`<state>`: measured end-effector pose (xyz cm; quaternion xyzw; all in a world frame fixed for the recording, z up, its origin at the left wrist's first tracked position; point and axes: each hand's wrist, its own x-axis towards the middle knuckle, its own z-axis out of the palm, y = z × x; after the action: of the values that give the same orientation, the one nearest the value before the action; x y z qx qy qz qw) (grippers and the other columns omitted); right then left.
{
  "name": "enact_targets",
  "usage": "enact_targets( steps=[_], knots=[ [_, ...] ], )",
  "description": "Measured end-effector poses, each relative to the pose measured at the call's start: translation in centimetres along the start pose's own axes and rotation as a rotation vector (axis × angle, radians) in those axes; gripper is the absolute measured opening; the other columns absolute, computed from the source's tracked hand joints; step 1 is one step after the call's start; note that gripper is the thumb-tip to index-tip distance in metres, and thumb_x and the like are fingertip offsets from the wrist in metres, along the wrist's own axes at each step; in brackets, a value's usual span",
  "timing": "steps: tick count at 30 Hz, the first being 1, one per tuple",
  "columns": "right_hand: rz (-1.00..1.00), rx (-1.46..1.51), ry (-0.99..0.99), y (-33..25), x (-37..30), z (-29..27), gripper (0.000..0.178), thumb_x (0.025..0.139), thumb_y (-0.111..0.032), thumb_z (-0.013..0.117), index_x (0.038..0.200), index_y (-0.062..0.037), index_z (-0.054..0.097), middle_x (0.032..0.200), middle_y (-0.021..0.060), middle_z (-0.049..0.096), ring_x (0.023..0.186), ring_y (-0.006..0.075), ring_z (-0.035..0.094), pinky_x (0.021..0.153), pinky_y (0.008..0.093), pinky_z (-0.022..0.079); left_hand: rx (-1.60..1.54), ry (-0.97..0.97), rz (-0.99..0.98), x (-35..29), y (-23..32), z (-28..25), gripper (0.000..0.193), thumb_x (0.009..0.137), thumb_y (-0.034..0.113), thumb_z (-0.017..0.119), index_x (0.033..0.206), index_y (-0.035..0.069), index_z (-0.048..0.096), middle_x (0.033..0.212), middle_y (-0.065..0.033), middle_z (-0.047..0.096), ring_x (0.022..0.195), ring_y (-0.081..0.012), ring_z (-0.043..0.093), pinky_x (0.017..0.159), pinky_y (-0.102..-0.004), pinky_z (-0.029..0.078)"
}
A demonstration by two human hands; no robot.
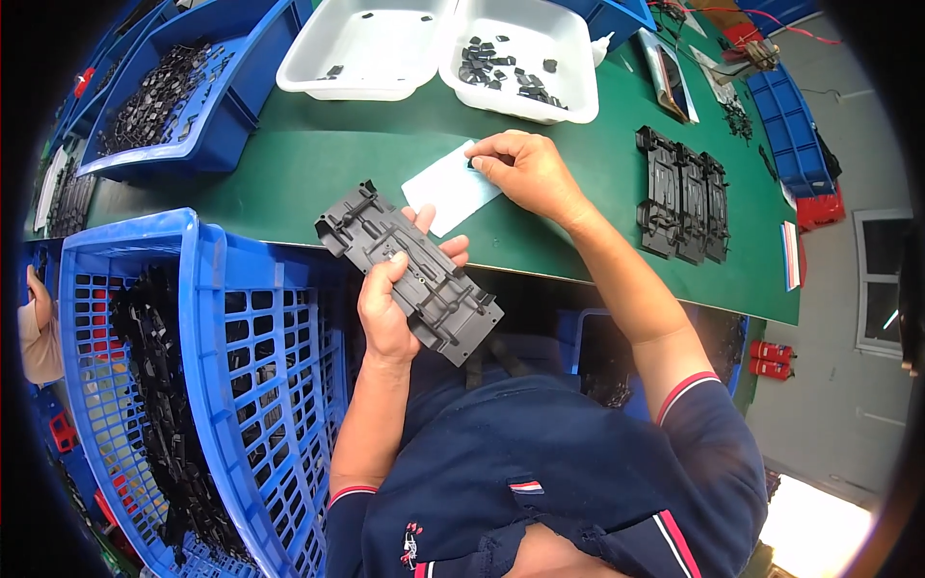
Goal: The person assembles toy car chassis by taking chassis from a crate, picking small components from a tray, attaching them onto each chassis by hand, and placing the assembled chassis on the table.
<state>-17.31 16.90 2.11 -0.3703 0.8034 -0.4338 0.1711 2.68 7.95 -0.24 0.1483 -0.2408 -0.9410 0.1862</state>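
My left hand (383, 301) is wrapped round a black plastic toy-car chassis (409, 270), holding it tilted in front of the table's near edge. Its thumb lies on the upper face and the fingertips show past the far side. Above a white sheet (448, 188) on the green table, my right hand (525, 171) pinches a small black piece (472, 163) between thumb and fingertips. Most of that piece is hidden by the fingers. Beyond the right hand stands a white tray (578, 96) with many small black parts (487, 63).
Beside it is a second white tray (289, 72) with a few pieces. A blue bin (246, 82) of small parts stands left. Several similar black chassis (692, 197) lie at right. A blue crate (198, 318) full of black parts is at my left. Another person (40, 332) shows at far left.
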Motion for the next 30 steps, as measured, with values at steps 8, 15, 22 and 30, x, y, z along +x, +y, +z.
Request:
enact_targets(
  steps=[8, 15, 22, 30],
  knots=[
    [-0.121, -0.127, 0.062, 0.3, 0.2, 0.6, 0.015, 0.082, -0.007, 0.065, 0.096, -0.0046, 0.071, 0.077, 0.0055, 0.061, 0.068, 0.0129, 0.057, 0.062, 0.0262, 0.047, 0.006, 0.003, 0.007, 0.1, 0.0, -0.1, 0.059, 0.085, 0.015, 0.036, 0.139, -0.005, 0.024, 0.144, -0.0219, 0.034, 0.112, -0.0396, 0.055, 0.097, -0.0472, 0.044],
    [-0.32, -0.342, 0.196, 0.6, 0.0, 1.4, 0.01, 0.08, -0.006, 0.066, 0.089, -0.0046, 0.069, 0.074, 0.0085, 0.06, 0.065, 0.0217, 0.059, 0.06, 0.0316, 0.049, -0.002, 0.002, 0.024, 0.1, -0.1, -0.1, 0.058, 0.086, 0.014, 0.036, 0.139, -0.006, 0.024, 0.144, -0.0222, 0.034, 0.112, -0.0399, 0.055, 0.098, -0.0477, 0.044],
    [-0.351, -0.262, 0.243, 0.2, -0.7, 1.0, 0.012, 0.079, -0.003, 0.067, 0.091, -0.0039, 0.069, 0.078, 0.0084, 0.062, 0.065, 0.0196, 0.061, 0.06, 0.0293, 0.049, 0.011, 0.005, 0.016, 0.0, 0.0, 0.1, 0.057, 0.086, 0.014, 0.035, 0.138, -0.006, 0.025, 0.144, -0.0225, 0.035, 0.112, -0.0397, 0.055, 0.097, -0.0474, 0.045],
    [-0.63, -0.102, 0.404, -2.7, -6.4, -0.9, 0.017, 0.074, 0.006, 0.071, 0.089, -0.0008, 0.068, 0.085, 0.0107, 0.066, 0.071, 0.0171, 0.064, 0.061, 0.0249, 0.051, 0.034, 0.013, 0.113, -0.1, 1.0, 0.5, 0.056, 0.087, 0.019, 0.038, 0.139, 0.001, 0.028, 0.138, -0.0245, 0.041, 0.114, -0.0385, 0.054, 0.1, -0.0468, 0.042]
  ],
)
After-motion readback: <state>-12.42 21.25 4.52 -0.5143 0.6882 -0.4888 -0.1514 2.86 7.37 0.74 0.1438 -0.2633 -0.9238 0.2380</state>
